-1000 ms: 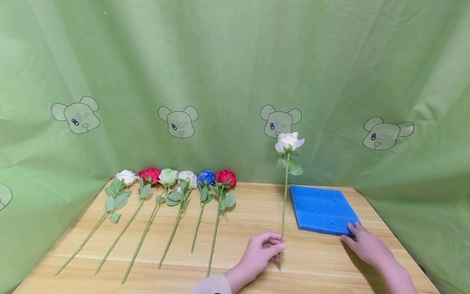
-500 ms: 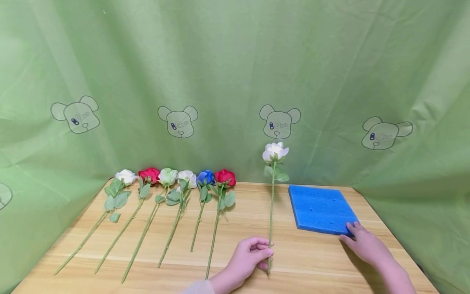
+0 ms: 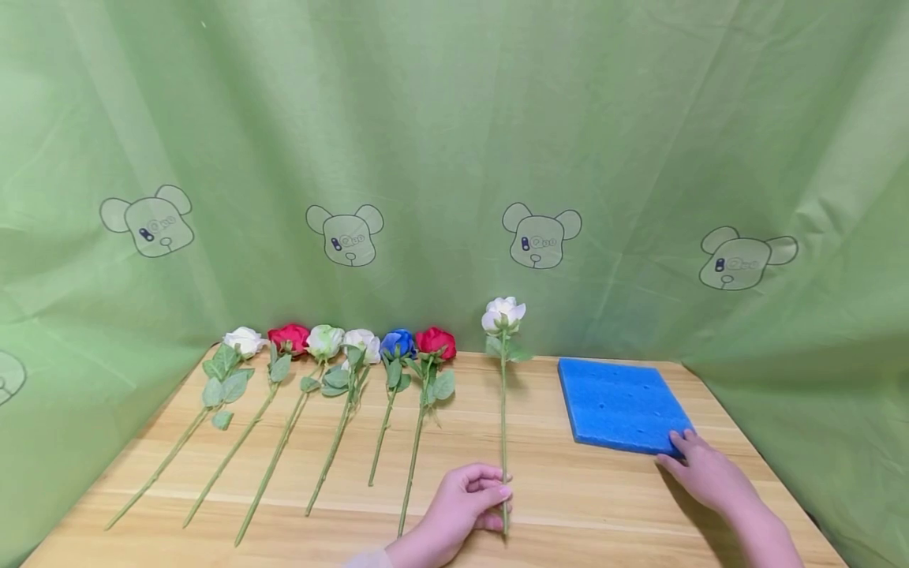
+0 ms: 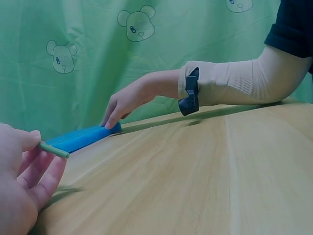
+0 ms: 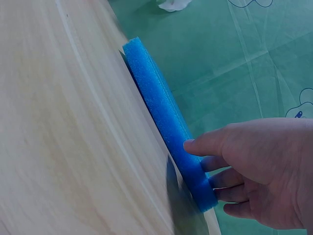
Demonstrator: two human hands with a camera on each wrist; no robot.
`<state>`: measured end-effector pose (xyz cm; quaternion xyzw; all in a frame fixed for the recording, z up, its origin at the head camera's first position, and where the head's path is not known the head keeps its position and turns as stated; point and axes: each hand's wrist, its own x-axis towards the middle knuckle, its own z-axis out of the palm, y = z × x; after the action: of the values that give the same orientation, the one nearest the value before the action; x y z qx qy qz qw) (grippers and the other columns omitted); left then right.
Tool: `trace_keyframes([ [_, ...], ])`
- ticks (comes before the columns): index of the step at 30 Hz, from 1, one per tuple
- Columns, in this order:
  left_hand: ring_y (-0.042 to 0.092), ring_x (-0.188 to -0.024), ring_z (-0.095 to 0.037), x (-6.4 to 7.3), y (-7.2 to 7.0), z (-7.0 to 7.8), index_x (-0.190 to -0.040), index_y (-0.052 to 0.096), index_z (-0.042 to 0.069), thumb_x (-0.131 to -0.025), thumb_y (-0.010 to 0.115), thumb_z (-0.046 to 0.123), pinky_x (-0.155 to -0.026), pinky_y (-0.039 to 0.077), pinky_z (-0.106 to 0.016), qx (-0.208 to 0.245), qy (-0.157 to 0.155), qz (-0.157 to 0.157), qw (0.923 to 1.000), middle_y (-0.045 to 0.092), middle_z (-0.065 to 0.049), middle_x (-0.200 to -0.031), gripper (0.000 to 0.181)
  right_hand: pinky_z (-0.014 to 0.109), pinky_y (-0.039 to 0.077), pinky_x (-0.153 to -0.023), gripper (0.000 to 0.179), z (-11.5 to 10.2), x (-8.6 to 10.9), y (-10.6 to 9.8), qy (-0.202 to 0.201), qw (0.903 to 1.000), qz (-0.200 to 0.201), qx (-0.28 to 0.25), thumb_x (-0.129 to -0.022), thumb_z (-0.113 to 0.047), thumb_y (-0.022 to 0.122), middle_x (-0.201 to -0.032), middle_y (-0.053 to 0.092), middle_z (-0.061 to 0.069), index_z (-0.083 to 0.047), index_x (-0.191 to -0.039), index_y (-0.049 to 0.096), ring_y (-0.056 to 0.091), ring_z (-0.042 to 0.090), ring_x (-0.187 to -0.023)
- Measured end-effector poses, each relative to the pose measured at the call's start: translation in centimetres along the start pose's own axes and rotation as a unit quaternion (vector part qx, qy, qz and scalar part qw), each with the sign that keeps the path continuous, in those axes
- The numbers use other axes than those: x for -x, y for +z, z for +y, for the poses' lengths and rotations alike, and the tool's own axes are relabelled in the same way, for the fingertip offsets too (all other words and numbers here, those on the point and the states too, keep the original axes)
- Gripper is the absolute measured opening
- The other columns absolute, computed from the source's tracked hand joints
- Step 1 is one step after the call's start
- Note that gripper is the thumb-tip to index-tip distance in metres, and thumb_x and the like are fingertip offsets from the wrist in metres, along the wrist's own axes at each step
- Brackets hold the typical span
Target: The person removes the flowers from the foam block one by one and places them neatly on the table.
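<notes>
My left hand (image 3: 461,505) pinches the lower stem of a white rose (image 3: 503,317) between thumb and fingers. The blossom points toward the back curtain, and the leaves overlap the table's back edge in the head view. In the left wrist view the cut end of the green stem (image 4: 55,150) sticks out past the fingertips. At the right, my right hand (image 3: 710,477) rests on the near right corner of a flat blue foam pad (image 3: 625,402). Seen from the right wrist, the thumb (image 5: 205,144) touches the front face of the pad, with the other fingers loosely bent behind it.
Several roses lie side by side on the wooden table (image 3: 568,505) to the left: white (image 3: 245,341), red (image 3: 289,339), pale green (image 3: 325,342), another white (image 3: 363,345), blue (image 3: 398,344) and another red (image 3: 436,343). A green curtain (image 3: 440,118) surrounds the table's back and sides.
My left hand has carried the white rose leftward, away from the foam pad and toward the row of roses, and the blossom has sunk lower. My right hand has stayed at the pad's corner.
</notes>
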<state>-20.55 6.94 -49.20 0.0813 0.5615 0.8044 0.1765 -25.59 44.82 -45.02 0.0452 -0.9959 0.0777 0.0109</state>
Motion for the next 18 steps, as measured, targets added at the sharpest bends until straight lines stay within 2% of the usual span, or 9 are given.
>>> trace_keyframes([
  [6, 0.064, -0.072, -0.008, 0.22, -0.39, 0.24, -0.111, 0.062, -0.004, -0.087, 0.068, 0.006, -0.058, 0.058, -0.021, 0.014, -0.02, 0.005, 0.9997, 0.067, 0.002, -0.083, 0.027, 0.071, 0.038, -0.096, 0.071, 0.02, -0.02, -0.09, 0.003, 1.0, -0.008, -0.002, -0.099, -0.043, 0.051, -0.137, 0.03, 0.048, 0.018, -0.134, 0.043, 0.035, 0.064, -0.123],
  [18, 0.065, -0.074, -0.011, 0.38, -0.86, -0.05, -0.114, 0.06, -0.007, -0.088, 0.066, 0.006, -0.061, 0.059, -0.023, 0.028, -0.04, 0.014, 0.9987, 0.07, -0.002, -0.087, 0.03, 0.072, 0.038, -0.096, 0.069, -0.1, 0.01, -0.05, -0.001, 1.0, -0.001, -0.004, -0.099, -0.042, 0.052, -0.137, 0.03, 0.048, 0.018, -0.133, 0.044, 0.035, 0.064, -0.122],
])
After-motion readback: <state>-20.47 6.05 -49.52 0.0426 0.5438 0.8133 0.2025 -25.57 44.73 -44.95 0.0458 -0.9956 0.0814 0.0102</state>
